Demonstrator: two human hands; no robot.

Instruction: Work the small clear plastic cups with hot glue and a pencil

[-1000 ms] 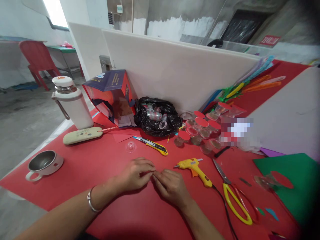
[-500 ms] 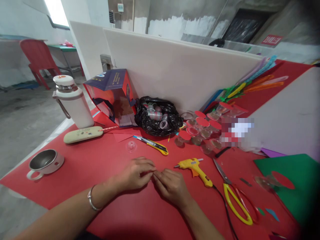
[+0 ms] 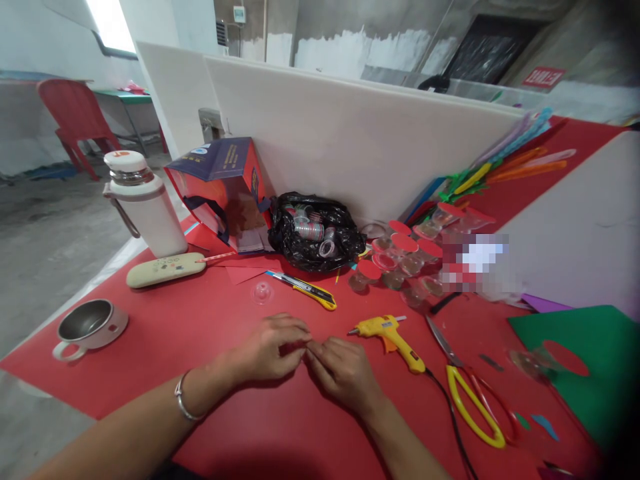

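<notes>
My left hand (image 3: 281, 348) and my right hand (image 3: 343, 373) meet over the red tabletop (image 3: 200, 327), fingertips pressed together. Both are closed in a pinch, and whatever lies between the fingers is hidden or too small to name. Just right of my right hand lies a yellow hot glue gun (image 3: 393, 339), its nozzle pointing left. Beyond the hands are a yellow utility knife (image 3: 313, 293) and a small clear plastic dome-shaped piece (image 3: 262, 292). Scissors (image 3: 467, 393) with yellow and red handles lie farther right.
On the left stand a mug (image 3: 93, 325), a white thermos (image 3: 145, 203) and a pale green case (image 3: 166, 269). At the back are a paper gift bag (image 3: 220, 187), a black plastic bag (image 3: 300, 253) of clear cups, several red-topped cups (image 3: 370, 270) and pipe cleaners (image 3: 525, 160). Green sheet (image 3: 600, 340) at right.
Both hands stay pinched together in the same place. The view has shifted very slightly; no object has visibly moved.
</notes>
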